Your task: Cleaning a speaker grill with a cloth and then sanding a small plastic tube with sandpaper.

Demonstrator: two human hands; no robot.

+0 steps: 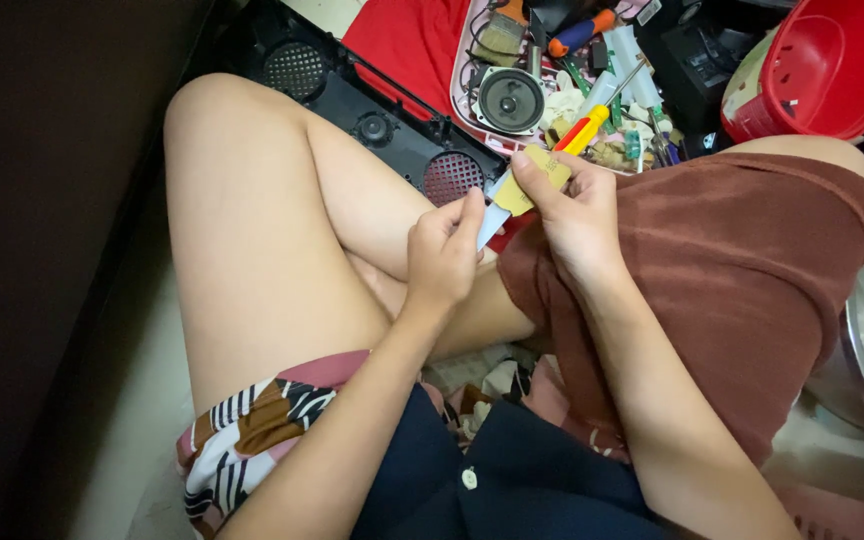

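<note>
Yellow-handled knife (512,195) pinched between right hand (577,215) above and left hand (442,255) below.

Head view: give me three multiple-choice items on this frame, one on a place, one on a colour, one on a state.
1. Where does the speaker cone lie?
A. In the pink tray
B. In the red tub
C. On the knee

2. What colour is the tub at top right?
A. Blue
B. Red
C. White

3. How is the knife held?
A. Lying loose on the floor
B. By the left hand alone
C. Right hand grips the handle, left hand touches the blade

Answers: 1 A, it lies among tools in the tray. 2 B, plainly red. 3 C, both hands meet on it.
</note>
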